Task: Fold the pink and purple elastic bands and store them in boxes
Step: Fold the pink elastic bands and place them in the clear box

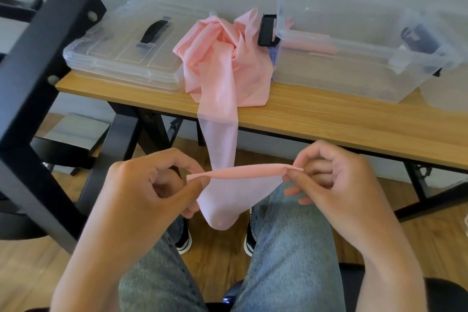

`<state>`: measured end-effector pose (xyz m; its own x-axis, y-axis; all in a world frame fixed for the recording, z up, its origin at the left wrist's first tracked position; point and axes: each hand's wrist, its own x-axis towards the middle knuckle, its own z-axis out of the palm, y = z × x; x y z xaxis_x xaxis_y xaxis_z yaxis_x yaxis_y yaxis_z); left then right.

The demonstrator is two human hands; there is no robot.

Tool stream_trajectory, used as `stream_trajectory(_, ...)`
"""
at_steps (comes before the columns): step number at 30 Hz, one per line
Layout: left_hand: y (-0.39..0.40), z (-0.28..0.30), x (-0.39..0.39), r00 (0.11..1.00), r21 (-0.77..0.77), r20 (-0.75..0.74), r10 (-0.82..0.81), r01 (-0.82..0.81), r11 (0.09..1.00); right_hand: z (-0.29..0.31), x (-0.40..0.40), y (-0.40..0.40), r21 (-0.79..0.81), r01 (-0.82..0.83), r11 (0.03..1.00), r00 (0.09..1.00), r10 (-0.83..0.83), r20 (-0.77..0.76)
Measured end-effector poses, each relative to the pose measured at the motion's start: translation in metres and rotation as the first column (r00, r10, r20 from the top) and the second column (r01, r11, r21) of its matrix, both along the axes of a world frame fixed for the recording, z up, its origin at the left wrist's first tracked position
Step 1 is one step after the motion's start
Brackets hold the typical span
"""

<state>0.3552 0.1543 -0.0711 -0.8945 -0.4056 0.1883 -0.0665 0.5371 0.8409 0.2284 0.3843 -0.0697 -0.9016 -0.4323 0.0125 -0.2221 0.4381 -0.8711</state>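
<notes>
Pink stretchy elastic band (219, 83), thin and sheer, lies mostly in a crumpled heap on the wooden tabletop (329, 119), between a flat clear plastic lid with a black handle (126, 50) and an open clear plastic storage box (354, 63). One length of it drops over the table's front edge and runs down to the person's lap. There the left hand (152, 185) pinches one corner of the band's end between thumb and forefinger, and the right hand (336, 180) pinches the other corner the same way, so the end edge is pulled taut and level between them. The other fingers of both hands are loosely curled.

This looks like the start of the fold. To do it well, the pinches should stay at the very corners and at even tension, so the edge stays straight and the sheer material does not twist. Each fold should probably match the first in width, drawing slack gently from the heap without dragging it off the table. Inside the box a rolled pink piece (307, 46) and a dark purple roll (420, 38) seem to lie already stored.
</notes>
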Motion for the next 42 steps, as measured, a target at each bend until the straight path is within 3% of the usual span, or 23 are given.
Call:
stream_trajectory(4,0.001,-0.001,-0.001,1.000,0.105,-0.023,0.014,-0.011,0.994,0.001,0.001,0.001,0.020,-0.063,0.998,0.996,0.064,-0.057)
stream_trajectory(12,-0.001,-0.003,-0.003,0.978,0.301,-0.185,0.101,-0.042,0.953,0.003,0.002,0.001,-0.290,-0.046,0.956,0.997,0.064,0.053)
stream_trajectory(18,-0.002,-0.002,-0.003,0.979,0.295,-0.179,0.092,-0.035,0.955,0.004,0.002,0.000,-0.337,-0.026,0.941,1.000,0.024,-0.008)
stream_trajectory(26,-0.007,-0.008,-0.005,0.999,0.156,-0.038,0.001,0.005,0.988,-0.005,-0.003,-0.005,-0.021,0.000,1.000,0.997,-0.002,-0.083)
stream_trajectory(33,-0.007,-0.011,-0.008,1.000,0.060,-0.003,0.009,-0.008,0.998,-0.006,-0.006,-0.008,0.020,-0.056,0.998,0.998,0.057,-0.025)
stream_trajectory(42,-0.011,-0.027,-0.021,0.989,0.283,-0.130,0.069,-0.029,0.959,-0.010,-0.014,-0.011,-0.137,-0.043,0.990,0.999,0.045,0.010)
